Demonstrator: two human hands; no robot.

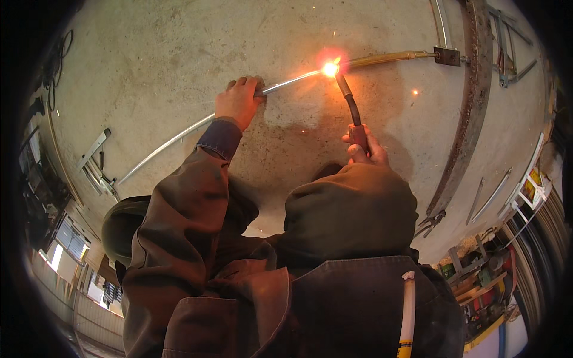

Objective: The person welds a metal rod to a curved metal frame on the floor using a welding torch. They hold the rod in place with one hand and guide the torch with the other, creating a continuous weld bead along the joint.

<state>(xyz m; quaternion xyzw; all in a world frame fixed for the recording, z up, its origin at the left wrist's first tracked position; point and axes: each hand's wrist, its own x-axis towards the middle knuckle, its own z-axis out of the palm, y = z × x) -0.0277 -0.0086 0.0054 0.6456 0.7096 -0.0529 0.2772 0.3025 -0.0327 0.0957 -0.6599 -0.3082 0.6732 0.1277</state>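
My left hand [237, 102] is closed around a long, thin, shiny metal rod [173, 140], which slants from the lower left up toward the middle of the view. In my right hand [369, 149] is the handle of a welding torch [353, 108], its neck pointing up and away from me. A glaring arc [330, 68] burns at the torch's tip, where the rod meets a brownish metal bar [382, 59]; the glare hides the joint itself. This bar runs right to a small dark metal block [446, 56]. Sparks show above the concrete floor.
A heavy rusty steel beam [462, 131] lies along the right, touching or close to the block. Metal frame pieces [95, 158] lie at left and a metal stand [510, 53] at far right. Cables [59, 65] hang or lie at upper left. Stacked pipes [540, 238] fill the right rim.
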